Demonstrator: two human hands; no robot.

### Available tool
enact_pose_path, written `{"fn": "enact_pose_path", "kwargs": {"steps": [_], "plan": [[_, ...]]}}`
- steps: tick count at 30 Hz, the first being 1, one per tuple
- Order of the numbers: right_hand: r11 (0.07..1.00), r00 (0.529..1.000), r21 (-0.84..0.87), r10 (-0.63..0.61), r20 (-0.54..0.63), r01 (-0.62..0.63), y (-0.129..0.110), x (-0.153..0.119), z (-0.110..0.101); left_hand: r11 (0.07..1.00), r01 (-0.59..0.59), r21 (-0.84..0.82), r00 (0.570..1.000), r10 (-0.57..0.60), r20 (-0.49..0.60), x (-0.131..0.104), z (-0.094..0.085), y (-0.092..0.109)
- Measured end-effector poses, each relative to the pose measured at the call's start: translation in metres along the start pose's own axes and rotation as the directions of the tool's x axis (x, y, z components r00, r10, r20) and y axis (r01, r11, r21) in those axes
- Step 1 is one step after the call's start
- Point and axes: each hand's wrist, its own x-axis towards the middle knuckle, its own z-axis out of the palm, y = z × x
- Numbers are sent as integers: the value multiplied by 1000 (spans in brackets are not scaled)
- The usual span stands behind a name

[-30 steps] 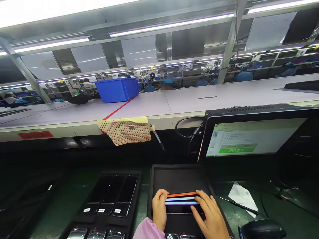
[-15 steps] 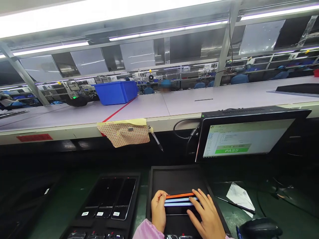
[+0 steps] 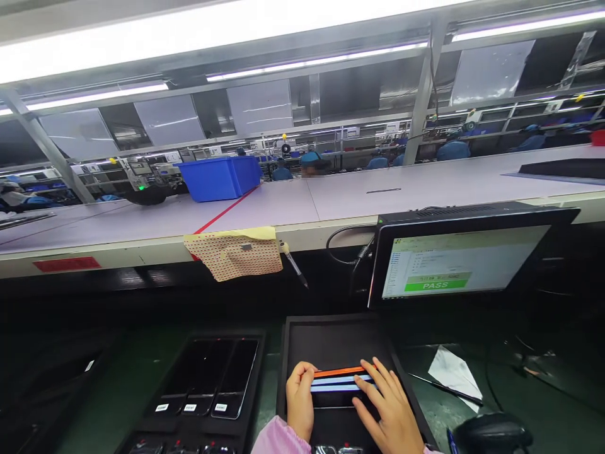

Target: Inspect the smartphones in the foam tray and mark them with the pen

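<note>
Three slim strips lie across my front, one orange on the far side and two pale ones nearer me, all above the right tray, whose far part shows bare black. My left hand has their left ends pinched between thumb and fingers, and here's my right hand, fingers spread, tips touching near the right ends, thumb apart on the near side. How hard those tips press, I can't tell; nor whether the strips touch the tray. The orange one slants slightly away from the pale pair, so to my mind good handling here means a steady left pinch, a light right touch, and fingertips on the edges rather than flat faces. Level ends matter too, I'd judge: a tilt could let one slip. Over to the left tray, dark phones lie in a row, white labels toward me; beyond, the monitor shows a green PASS; on the table, right of my tray, a tissue sits near the mouse.
</note>
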Motion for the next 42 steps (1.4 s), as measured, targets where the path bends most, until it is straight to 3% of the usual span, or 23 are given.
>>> {"fn": "enact_pose_path", "kwargs": {"steps": [7, 17, 29, 34, 42], "plan": [[1000, 999, -10, -22, -23, 22, -2, 0, -6, 1000, -1, -4, 1000, 1, 8, 0, 0, -1], [999, 992, 17, 40, -120, -39, 0, -1, -8, 1000, 9, -14, 1000, -9, 1, -1, 0, 1], [987, 983, -133, -107, -151, 87, -1, 1, -9, 1000, 15, -25, 1000, -15, 8, -1, 1, 1], [985, 982, -116, -146, -119, 132, -6, 1, -7, 999, 15, -30, 1000, -15, 8, -1, 0, -1], [993, 995, -97, -76, -65, 69, -9, 0, -2, 999, 15, -36, 1000, -15, 11, 0, 0, -1]]}}
